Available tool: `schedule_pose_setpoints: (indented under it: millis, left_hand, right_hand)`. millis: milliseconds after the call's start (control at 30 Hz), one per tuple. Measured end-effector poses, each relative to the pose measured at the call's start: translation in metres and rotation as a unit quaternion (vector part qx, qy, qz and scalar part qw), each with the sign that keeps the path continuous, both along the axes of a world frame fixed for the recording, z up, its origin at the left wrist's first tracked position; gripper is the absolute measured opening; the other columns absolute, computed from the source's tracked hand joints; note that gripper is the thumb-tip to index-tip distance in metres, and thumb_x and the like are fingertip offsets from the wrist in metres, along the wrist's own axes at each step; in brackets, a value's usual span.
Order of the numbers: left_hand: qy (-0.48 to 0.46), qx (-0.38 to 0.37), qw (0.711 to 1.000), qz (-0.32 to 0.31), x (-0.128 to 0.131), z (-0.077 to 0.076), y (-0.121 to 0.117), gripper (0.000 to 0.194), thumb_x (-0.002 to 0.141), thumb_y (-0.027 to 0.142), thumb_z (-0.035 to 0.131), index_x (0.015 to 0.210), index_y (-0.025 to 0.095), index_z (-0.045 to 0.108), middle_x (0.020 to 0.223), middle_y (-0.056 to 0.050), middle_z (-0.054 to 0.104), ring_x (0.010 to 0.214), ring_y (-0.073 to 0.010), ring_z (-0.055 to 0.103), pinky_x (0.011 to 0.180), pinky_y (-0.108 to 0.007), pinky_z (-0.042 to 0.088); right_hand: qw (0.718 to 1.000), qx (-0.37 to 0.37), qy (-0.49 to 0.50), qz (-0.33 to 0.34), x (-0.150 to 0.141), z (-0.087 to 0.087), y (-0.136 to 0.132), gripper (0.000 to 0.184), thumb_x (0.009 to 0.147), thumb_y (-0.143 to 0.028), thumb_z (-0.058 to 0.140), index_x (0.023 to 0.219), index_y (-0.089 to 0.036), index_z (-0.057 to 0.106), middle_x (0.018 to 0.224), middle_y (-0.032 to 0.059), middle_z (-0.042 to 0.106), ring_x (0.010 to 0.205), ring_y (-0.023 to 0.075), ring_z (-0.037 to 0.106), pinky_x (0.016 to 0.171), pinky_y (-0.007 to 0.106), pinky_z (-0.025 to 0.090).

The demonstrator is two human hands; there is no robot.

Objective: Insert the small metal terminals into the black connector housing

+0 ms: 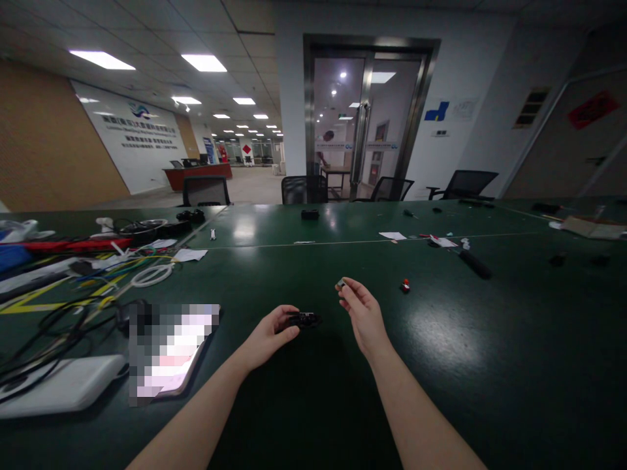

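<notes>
My left hand (274, 331) is closed around one end of a small black device (307, 319), which lies on or just above the dark green table. Its fine details are too small to make out. To the right and slightly farther away, my right hand (361, 312) pinches a small flat greyish piece (341, 283) between thumb and fingers. The two hands are apart, and the piece does not touch the black device. A small red and white object (405, 286) sits on the table to the right of my right hand.
A phone (189, 352), a white power bank (63, 385) and tangled cables (53, 333) lie at the left. A black-handled tool (474, 264) and paper scraps (393, 235) are farther right. Black chairs (304, 189) line the far edge of the green table (274, 274).
</notes>
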State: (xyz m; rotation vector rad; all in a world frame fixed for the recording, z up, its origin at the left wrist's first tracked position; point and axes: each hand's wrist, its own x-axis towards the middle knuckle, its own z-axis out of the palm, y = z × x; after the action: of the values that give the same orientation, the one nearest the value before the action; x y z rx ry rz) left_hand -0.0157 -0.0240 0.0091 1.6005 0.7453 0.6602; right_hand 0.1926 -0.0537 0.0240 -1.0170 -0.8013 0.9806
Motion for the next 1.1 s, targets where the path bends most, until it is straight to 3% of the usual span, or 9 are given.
schedule_pose_setpoints:
  millis: [533,1100]
  left_hand:
    - [-0.006,-0.010,1.000,0.013,0.0032,0.0019,-0.0006,0.041,0.075,0.037,0.061,0.108,0.020,0.043,0.106,-0.006,0.059,0.099,-0.0227,0.054,0.087,-0.036,0.039]
    - [0.000,-0.012,1.000,0.013,0.0027,0.0053,-0.0027,0.039,0.076,0.035,0.060,0.109,0.020,0.044,0.107,-0.005,0.059,0.098,-0.0217,0.055,0.087,-0.036,0.039]
  right_hand:
    - [1.000,-0.003,0.017,-0.016,-0.0001,-0.0017,0.0018,0.033,0.064,-0.037,0.068,0.095,-0.026,0.061,0.094,0.0014,0.064,0.088,0.0183,0.057,0.075,0.032,0.042]
    - [0.998,0.015,-0.052,0.031,-0.0053,0.0039,-0.0044,0.031,0.067,-0.034,0.065,0.097,-0.025,0.062,0.097,0.0014,0.063,0.092,0.0174,0.055,0.084,0.034,0.042]
